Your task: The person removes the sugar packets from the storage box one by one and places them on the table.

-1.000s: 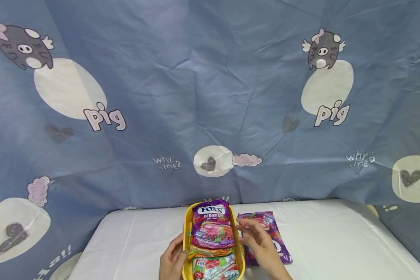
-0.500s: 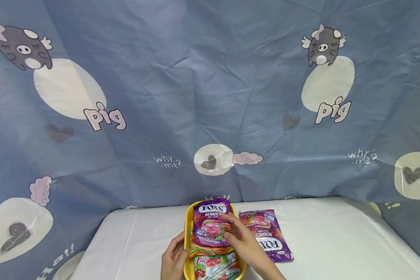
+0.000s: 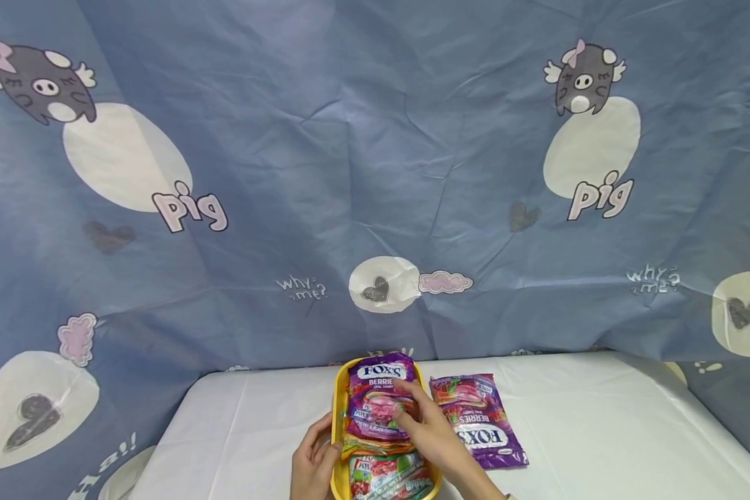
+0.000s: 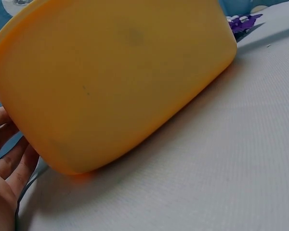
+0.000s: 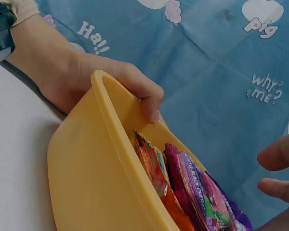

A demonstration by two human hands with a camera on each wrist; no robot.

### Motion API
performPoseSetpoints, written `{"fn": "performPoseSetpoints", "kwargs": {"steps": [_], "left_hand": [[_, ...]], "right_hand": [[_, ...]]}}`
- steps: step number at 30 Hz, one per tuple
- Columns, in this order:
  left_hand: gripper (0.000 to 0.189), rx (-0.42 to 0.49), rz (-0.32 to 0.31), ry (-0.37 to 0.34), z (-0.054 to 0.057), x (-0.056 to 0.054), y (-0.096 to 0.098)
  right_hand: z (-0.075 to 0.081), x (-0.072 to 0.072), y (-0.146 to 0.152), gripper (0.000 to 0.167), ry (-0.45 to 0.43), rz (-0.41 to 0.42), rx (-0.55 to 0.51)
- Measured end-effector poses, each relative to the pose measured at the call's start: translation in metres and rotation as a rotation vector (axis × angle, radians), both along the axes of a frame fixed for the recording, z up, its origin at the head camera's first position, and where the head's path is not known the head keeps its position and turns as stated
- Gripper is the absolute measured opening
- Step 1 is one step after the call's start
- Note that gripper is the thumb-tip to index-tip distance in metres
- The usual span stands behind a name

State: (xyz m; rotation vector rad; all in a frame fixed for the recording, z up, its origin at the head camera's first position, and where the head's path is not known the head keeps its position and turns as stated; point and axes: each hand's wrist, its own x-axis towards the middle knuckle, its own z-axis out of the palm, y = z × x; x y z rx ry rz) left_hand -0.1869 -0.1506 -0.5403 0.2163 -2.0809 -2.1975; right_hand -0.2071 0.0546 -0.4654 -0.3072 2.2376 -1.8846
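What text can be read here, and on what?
"FOX'S": purple packet in the yellow tub
"BERRIE", last letter hidden: purple packet
"BLACK CHE…": purple packet
"FOX'S": upside-down packet on the table
"BERRIES": upside-down packet
"pig", twice: backdrop
"why me?", twice: backdrop
"Ha!!": backdrop
Other print: too small or blurred

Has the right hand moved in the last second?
Yes: in the head view, the right hand has gone left relative to the loose pack, and is now over the top pack in the tray.

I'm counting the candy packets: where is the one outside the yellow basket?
In the head view, the purple candy bag lies on the white table, right of the yellow basket, beside the right hand.
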Motion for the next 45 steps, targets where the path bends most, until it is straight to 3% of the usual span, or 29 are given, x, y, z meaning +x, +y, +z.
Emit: {"fn": "performPoseSetpoints", "kwargs": {"steps": [8, 14, 18, 25, 34, 40, 45], "left_hand": [[0.051, -0.028, -0.011, 0.053, 0.003, -0.001, -0.001], [0.049, -0.092, 0.025, -0.002, 0.003, -0.002, 0.000], [0.049, -0.097, 0.029, -0.021, 0.002, 0.000, 0.001], [0.050, -0.086, 0.014, -0.010, 0.001, 0.001, 0.001], [0.049, -0.126, 0.023, -0.005, 0.002, 0.000, -0.001], [0.050, -0.118, 0.015, -0.033, 0.002, 0.001, 0.000], [0.051, -0.109, 0.014, -0.035, 0.002, 0.000, 0.001]], "right_hand": [[0.000, -0.001, 0.000, 0.045, 0.013, -0.020, 0.048], [-0.003, -0.002, -0.002, 0.041, 0.000, 0.033, 0.064], [-0.006, -0.007, -0.006, 0.043, -0.052, 0.022, 0.074], [-0.007, -0.016, -0.008, 0.050, -0.163, -0.035, -0.073], [-0.008, -0.015, -0.009, 0.042, -0.144, -0.030, -0.074], [-0.012, -0.017, -0.005, 0.050, -0.202, 0.005, -0.212], [-0.015, -0.019, -0.005, 0.052, -0.196, -0.003, -0.256]]}}
